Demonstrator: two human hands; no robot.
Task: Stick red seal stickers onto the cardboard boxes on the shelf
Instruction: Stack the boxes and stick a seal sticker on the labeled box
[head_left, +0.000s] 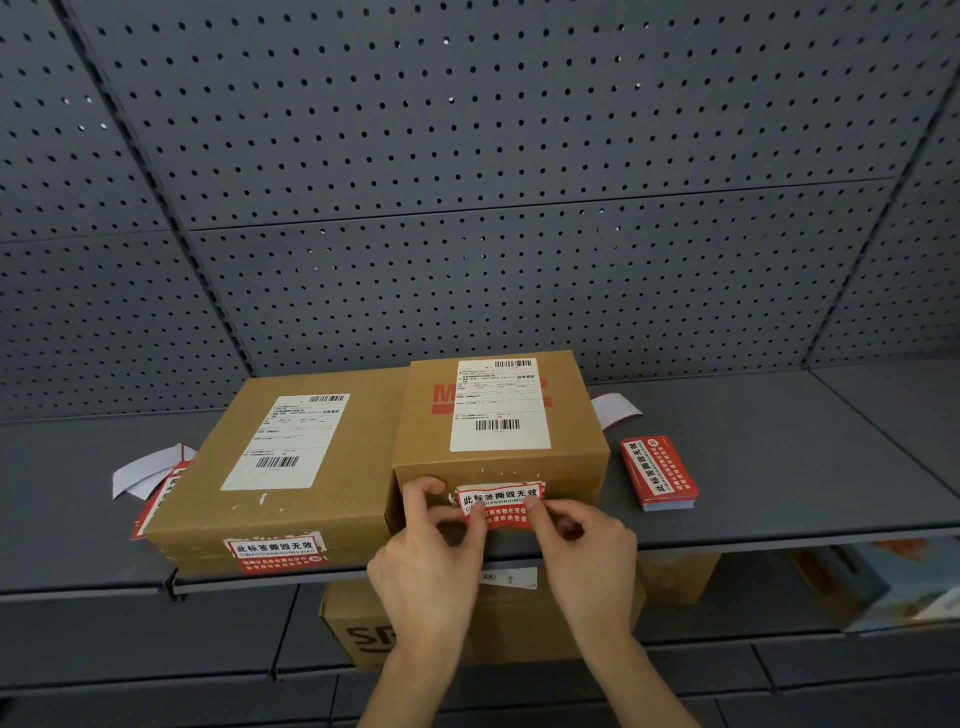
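Observation:
Two cardboard boxes stand side by side on the grey shelf (779, 467). The left box (291, 509) carries a red seal sticker (278, 552) over its front edge. Against the front face of the right box (498, 457) is another red seal sticker (501, 501). My left hand (426, 551) pinches its left end and my right hand (576, 545) pinches its right end. Parts of the sticker's lower half are hidden behind my fingers. A stack of red seal stickers (658, 473) lies on the shelf to the right of the boxes.
White backing strips lie at the left (148, 470) and behind the right box (615, 408). A red sticker sheet (156, 506) pokes out left of the left box. A perforated grey panel (467, 208) backs the shelf. More boxes (363, 629) sit on the lower shelf.

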